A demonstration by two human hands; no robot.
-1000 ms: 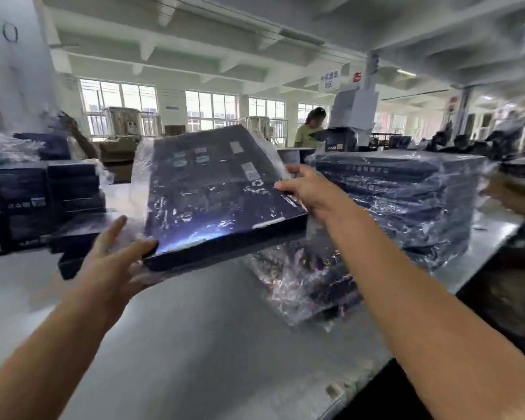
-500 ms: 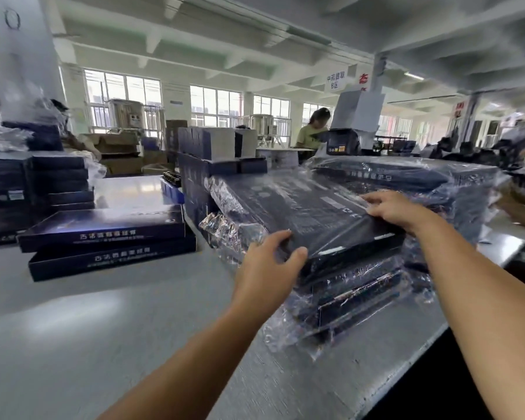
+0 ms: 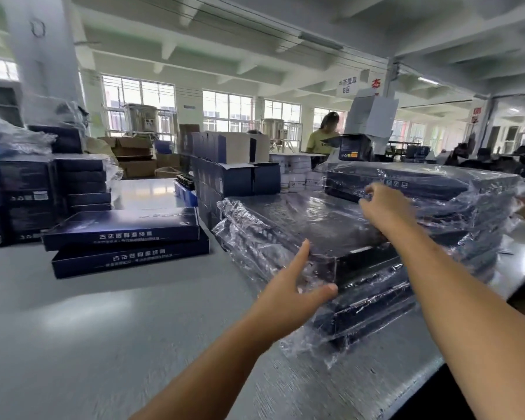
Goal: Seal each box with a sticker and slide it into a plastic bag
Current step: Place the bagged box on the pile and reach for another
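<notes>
Dark bagged box (image 3: 312, 225) flat atop bagged stack; two unbagged boxes (image 3: 125, 237) stacked left

You are holding your left hand (image 3: 288, 294) open at the near corner of the top box (image 3: 315, 219), fingers straight, thumb touching its crinkled plastic bag (image 3: 249, 234). Your right hand (image 3: 382, 207) is hovering over the box's far right side, its fingers loosely bent and blurred. The box is lying flat on a low stack of bagged boxes (image 3: 373, 301) on the grey desk (image 3: 103, 328). A taller bagged stack (image 3: 422, 183) is standing just behind, and two unbagged boxes (image 3: 125, 234) are sitting to the left.
</notes>
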